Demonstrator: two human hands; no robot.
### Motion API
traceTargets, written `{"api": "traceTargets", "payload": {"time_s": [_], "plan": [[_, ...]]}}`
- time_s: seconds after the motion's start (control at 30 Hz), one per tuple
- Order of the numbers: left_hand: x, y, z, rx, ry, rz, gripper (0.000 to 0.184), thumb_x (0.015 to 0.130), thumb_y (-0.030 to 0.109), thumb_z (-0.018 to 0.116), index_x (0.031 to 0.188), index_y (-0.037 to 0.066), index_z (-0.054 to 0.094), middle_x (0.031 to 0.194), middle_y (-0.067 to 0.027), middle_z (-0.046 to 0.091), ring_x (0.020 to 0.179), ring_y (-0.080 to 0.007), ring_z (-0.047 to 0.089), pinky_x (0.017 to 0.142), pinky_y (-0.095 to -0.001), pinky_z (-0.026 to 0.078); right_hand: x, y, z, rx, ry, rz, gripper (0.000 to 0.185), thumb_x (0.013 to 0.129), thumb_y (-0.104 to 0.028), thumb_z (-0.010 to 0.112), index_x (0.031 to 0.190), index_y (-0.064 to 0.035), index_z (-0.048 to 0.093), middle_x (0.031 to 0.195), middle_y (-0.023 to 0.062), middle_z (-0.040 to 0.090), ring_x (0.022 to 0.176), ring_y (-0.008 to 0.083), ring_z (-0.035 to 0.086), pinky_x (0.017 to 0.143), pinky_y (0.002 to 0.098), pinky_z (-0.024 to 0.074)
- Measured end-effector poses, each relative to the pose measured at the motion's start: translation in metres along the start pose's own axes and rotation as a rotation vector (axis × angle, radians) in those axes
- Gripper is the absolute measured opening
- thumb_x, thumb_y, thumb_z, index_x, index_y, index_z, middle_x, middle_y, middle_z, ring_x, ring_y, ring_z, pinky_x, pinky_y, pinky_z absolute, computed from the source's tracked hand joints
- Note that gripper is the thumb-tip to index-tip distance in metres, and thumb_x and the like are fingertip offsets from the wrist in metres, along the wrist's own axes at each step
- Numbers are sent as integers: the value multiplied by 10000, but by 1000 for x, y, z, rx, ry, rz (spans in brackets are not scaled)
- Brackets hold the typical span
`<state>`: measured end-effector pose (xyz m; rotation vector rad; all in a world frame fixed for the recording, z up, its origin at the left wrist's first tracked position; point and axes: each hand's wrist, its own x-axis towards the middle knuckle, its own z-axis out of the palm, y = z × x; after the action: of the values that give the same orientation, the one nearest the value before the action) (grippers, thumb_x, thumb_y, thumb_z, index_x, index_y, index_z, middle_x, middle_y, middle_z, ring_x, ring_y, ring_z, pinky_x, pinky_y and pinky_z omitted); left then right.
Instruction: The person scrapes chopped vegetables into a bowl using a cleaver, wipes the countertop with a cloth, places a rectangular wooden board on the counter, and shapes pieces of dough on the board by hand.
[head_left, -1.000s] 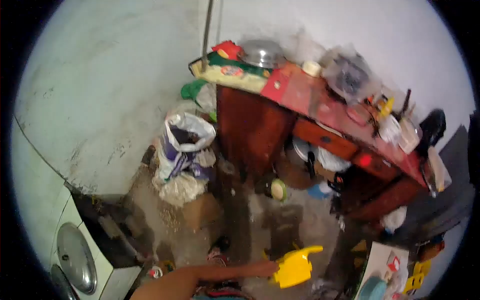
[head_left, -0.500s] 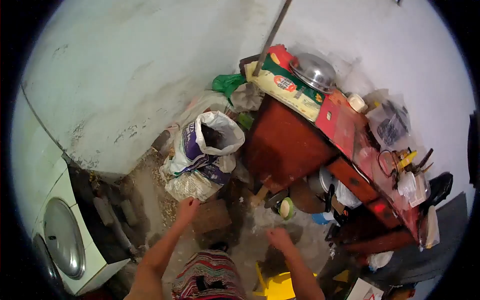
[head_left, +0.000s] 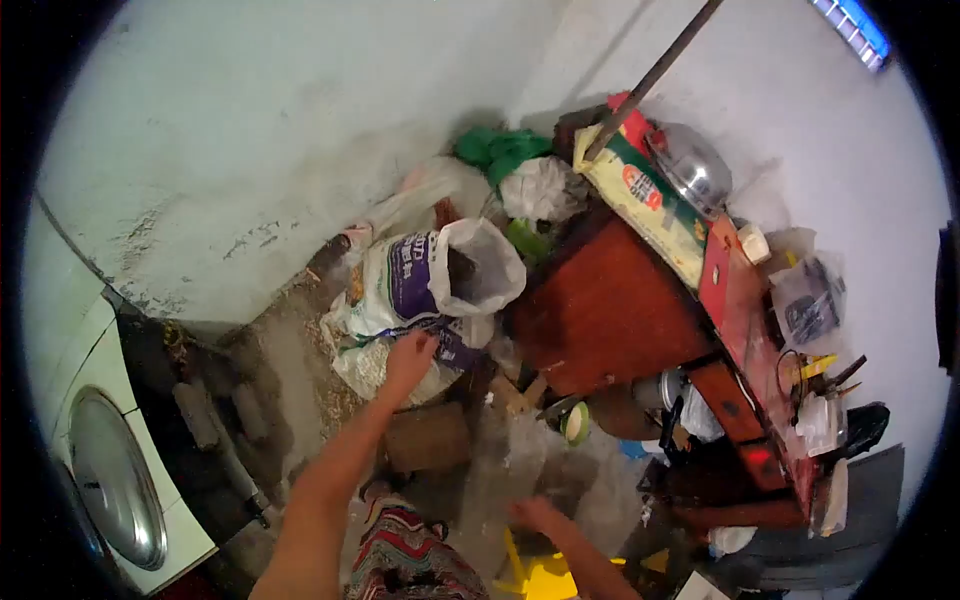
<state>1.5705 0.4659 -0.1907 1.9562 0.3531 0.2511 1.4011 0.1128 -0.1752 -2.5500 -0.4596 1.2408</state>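
Observation:
My left hand (head_left: 408, 362) reaches forward, with its fingers curled in and nothing visible in them. In view it overlaps the lower front of a white and purple woven sack (head_left: 405, 278); I cannot tell whether they touch. The sack stands upright with its mouth open, and dark contents show inside. Lower down on the right, my right hand (head_left: 537, 516) hangs in front of my body, loosely closed and slightly blurred, with nothing seen in it. Beneath it is a yellow plastic item (head_left: 550, 578).
A reddish wooden desk (head_left: 610, 310) stands right of the sack, carrying a metal bowl (head_left: 692, 165) and plastic bags. A block (head_left: 428, 437) lies on the floor ahead of my feet. At left, a metal lid (head_left: 117, 478) rests on a tiled counter (head_left: 185, 530).
My left hand has moved forward and up toward the sack. My right hand has dropped lower and a little left. The view has shifted and tilted.

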Motion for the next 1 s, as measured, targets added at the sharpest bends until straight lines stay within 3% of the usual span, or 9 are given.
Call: {"api": "traceTargets", "payload": {"time_s": [0.13,0.2,0.27,0.37,0.47,0.57,0.73,0.83,1.0], "plan": [[59,-2,9,37,65,-28,320,800,330,653,840,17,602,786,-163,632,748,-341,619,655,-423,475,46,39,69,496,104,-174,276,897,-295,521,945,-52,645,867,203,642,813,416,596,742,465,489],[84,-10,23,101,88,-34,343,772,350,675,847,24,602,848,-163,635,795,-335,619,684,-425,477,58,23,73,461,163,-290,250,890,-273,529,948,-63,651,891,197,646,842,413,598,766,457,491],[106,-10,32,192,100,-83,348,761,356,678,861,31,606,897,-161,631,841,-337,613,722,-430,475,59,-24,49,4,150,-303,231,888,-255,532,962,-75,657,920,191,650,879,405,601,790,446,494],[132,-10,48,233,176,-122,334,770,359,653,873,44,612,954,-157,627,897,-346,603,778,-440,466,51,-47,54,179,-1,2,257,883,-231,519,1054,-72,628,1035,192,632,980,378,594,847,432,481],[146,-34,57,190,53,-34,315,792,353,632,931,70,634,921,-150,639,844,-359,611,720,-437,478,28,-34,75,256,126,-168,318,881,-213,514,1153,-59,573,1133,193,600,1055,353,577,896,421,465],[113,-2,36,194,86,-14,318,806,255,656,1032,50,568,945,-134,614,871,-330,604,758,-425,467,37,-21,105,79,-109,75,344,891,-208,499,1198,-60,542,1218,184,557,1106,347,551,929,416,447],[21,-116,36,367,-135,150,485,818,193,638,1243,23,476,1136,-184,539,1022,-366,546,850,-456,443,-26,-10,126,401,290,-80,314,901,-239,513,1165,-85,584,1207,160,574,1084,330,570,919,408,454],[-71,-179,58,561,-301,-159,566,795,205,651,1294,31,447,1179,-207,518,1119,-380,488,942,-458,410,-74,-14,156,354,492,97,312,881,-267,551,1130,-89,610,1165,146,605,1031,332,595,893,394,471],[-211,-194,80,575,-799,315,489,722,164,675,1164,13,529,1059,-213,546,947,-379,561,819,-445,480,-170,-18,259,451,518,379,300,856,-290,577,1077,-94,633,1088,127,639,937,318,624,832,404,498]]}}
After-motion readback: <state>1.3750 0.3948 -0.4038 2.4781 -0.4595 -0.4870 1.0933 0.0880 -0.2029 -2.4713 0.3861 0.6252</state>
